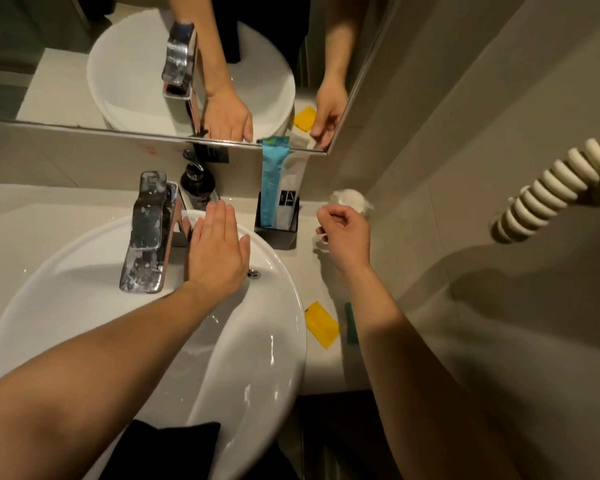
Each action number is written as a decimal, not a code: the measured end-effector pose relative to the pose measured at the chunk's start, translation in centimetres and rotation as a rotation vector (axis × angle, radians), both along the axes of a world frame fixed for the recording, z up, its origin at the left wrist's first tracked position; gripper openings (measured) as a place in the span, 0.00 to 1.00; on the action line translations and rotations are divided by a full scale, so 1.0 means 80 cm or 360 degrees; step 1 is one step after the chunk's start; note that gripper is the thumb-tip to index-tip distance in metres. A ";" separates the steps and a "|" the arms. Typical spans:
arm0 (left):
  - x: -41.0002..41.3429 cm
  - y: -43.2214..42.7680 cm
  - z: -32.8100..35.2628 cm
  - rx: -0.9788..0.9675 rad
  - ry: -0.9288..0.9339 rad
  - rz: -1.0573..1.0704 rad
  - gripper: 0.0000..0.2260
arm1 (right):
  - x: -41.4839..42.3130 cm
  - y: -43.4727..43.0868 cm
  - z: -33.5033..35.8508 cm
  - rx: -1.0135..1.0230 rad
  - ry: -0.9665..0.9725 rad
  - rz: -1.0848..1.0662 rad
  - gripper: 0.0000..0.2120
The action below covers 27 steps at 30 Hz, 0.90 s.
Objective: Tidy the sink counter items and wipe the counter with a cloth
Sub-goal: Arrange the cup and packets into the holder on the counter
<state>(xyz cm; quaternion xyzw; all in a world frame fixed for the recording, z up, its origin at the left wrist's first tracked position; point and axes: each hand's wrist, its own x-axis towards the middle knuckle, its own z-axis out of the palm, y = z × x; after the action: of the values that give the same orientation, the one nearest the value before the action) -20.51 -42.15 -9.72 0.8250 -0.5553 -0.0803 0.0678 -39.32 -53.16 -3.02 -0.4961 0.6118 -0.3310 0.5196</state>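
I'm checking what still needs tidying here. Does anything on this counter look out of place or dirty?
Yes. The chrome tap is blotched with whitish spots. A yellow packet lies loose and askew on the counter right of the basin, beside a green item, while other packets stand in the black holder.

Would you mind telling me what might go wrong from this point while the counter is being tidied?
The right hand works close beside the black holder; a bump might topple its tall blue packet. The yellow item lies near the counter's front edge, so a wipe might sweep it off. The left hand resting on the sink rim could slip if wet.
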 end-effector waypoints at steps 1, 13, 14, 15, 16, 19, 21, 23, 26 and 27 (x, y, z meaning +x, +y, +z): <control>0.000 0.000 0.000 -0.0001 -0.0001 0.0001 0.30 | -0.015 0.010 -0.005 0.0037 0.0085 0.0008 0.07; 0.000 0.000 0.001 -0.0071 -0.0007 -0.0005 0.29 | -0.080 0.111 -0.071 0.0372 0.1024 0.0561 0.18; 0.001 0.000 0.002 -0.0076 -0.0006 -0.0007 0.28 | -0.076 0.114 -0.072 0.0351 0.1107 0.0630 0.20; 0.001 0.001 0.002 -0.0080 -0.0007 -0.0009 0.28 | -0.073 0.117 -0.071 0.0326 0.1188 0.0691 0.20; 0.001 0.001 0.002 -0.0084 -0.0006 -0.0009 0.28 | -0.070 0.119 -0.070 0.0308 0.1253 0.0734 0.20; 0.002 0.000 0.002 -0.0094 0.0004 -0.0010 0.27 | -0.067 0.121 -0.073 0.0322 0.1290 0.0726 0.16; 0.002 0.000 0.003 -0.0083 0.0006 -0.0003 0.27 | -0.069 0.117 -0.075 0.0329 0.1272 0.0709 0.10; 0.002 0.000 0.004 -0.0070 0.0008 -0.0003 0.27 | -0.072 0.110 -0.074 0.0347 0.1177 0.0633 0.05; 0.002 0.000 0.004 -0.0072 0.0006 -0.0005 0.27 | -0.077 0.098 -0.065 0.0317 0.0933 0.0456 0.04; 0.001 0.000 0.005 -0.0073 0.0008 -0.0004 0.27 | -0.078 0.092 -0.060 0.0283 0.0863 0.0415 0.04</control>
<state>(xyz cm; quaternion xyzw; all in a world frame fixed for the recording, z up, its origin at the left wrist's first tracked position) -20.39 -42.15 -9.36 0.8222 -0.5580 -0.0697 0.0881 -45.59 -45.80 -7.79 -0.5932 0.6859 -0.0625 0.4169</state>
